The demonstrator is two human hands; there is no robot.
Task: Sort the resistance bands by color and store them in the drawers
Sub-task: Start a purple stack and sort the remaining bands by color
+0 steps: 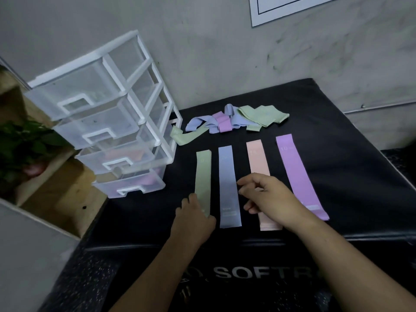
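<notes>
Pad (337, 167): black, padded, matte top; white lettering on its near face.
Flat bands: four flat strips of smooth, stretchy-looking material, side by side and apart, running from the pad's near edge towards its far edge.
Order, left to right: green band (203, 176), blue band (227, 183), peach band (256, 158), purple band (295, 170).
Heap (227, 121): crumpled green, blue and purple bands, tangled, beyond the row towards the far edge.
Drawer unit (144, 91): white frame with four translucent plastic drawers and white handles, at the pad's far left corner.
Top drawer (74, 95): faint green shows inside.
Second drawer (99, 129): contents cannot be told.
Third drawer (126, 156): peach material inside.
Bottom drawer (132, 183): purple material inside.
Left hand (193, 219): lies over the green band's near end, fingers at its left edge; whether it pinches the band cannot be told.
Right hand (267, 197): above the peach band, fingers loosely curled with tips beside the blue band's right edge; nothing seen in its hold.
Off the pad, left: leafy plant (20, 140) and wooden shelf (63, 194).
</notes>
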